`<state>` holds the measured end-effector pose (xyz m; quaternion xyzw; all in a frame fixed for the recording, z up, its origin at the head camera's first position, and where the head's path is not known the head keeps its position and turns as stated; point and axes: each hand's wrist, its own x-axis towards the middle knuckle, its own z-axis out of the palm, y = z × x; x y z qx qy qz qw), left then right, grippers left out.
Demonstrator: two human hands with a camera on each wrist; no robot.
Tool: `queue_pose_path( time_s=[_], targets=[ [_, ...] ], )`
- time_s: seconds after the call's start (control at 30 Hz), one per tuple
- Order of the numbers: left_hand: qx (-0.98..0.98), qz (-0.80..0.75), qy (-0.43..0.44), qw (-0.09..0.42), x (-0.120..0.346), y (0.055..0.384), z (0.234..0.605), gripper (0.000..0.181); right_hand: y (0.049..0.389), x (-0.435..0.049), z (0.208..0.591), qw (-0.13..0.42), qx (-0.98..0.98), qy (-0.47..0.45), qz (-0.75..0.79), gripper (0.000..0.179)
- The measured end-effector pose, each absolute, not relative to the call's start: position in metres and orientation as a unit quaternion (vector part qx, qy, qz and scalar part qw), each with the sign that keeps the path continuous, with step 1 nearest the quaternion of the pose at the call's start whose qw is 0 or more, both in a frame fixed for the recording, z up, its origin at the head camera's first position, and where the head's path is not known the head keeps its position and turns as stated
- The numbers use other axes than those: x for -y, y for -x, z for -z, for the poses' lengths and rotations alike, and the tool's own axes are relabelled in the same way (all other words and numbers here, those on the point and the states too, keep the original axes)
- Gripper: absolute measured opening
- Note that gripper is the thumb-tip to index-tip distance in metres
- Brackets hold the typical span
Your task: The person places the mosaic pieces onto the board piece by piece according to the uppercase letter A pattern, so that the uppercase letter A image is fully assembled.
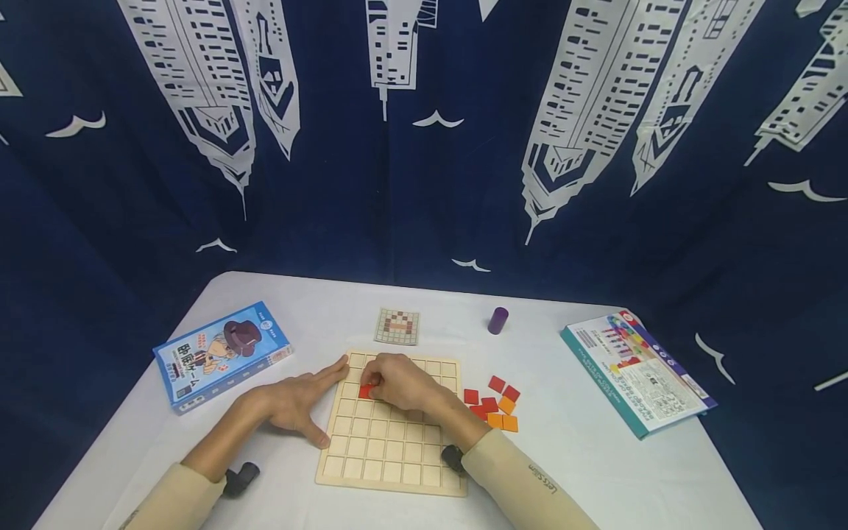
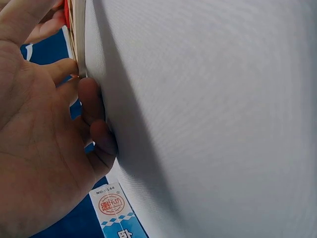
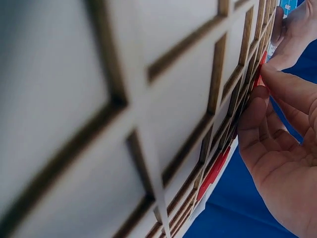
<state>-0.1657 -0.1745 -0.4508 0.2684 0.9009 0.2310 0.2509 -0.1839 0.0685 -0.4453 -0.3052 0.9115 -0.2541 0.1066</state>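
A pale wooden grid board (image 1: 374,468) lies on the white table. My left hand (image 1: 294,401) is spread along its left side, with a fingertip at the far left corner and the thumb at the edge lower down. Over the board's upper part, my right hand (image 1: 404,383) pinches a red square tile (image 1: 365,391) at the grid's left side. The right wrist view shows thumb and fingertips at this red tile (image 3: 259,69). Another red piece (image 3: 213,173) appears there farther along the board; in the head view the right hand and forearm hide part of the grid.
Several loose red tiles (image 1: 471,397) and orange tiles (image 1: 509,423) lie right of the board. Behind it are a patterned card (image 1: 397,327) and a purple cylinder (image 1: 498,321). A blue box (image 1: 221,353) is at left, a teal-edged box (image 1: 636,372) at right.
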Motion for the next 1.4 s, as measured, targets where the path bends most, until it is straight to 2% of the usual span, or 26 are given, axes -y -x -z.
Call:
queue_pose_path(
  time_s=[0.93,1.2,1.4],
  targets=[
    [-0.900,-0.234,-0.268,0.252,0.173,0.166,0.451,0.130,0.184,-0.084,0.445,0.108,-0.901,0.309,0.284,0.014],
    [-0.901,-0.230,-0.269,0.252,0.174,0.166,0.453,0.130,0.185,-0.106,0.435,0.105,-0.897,0.310,0.297,0.015],
    [-0.902,-0.231,-0.266,0.249,0.174,0.166,0.454,0.131,0.189,-0.140,0.432,0.103,-0.906,0.269,0.309,0.014]
  ],
)
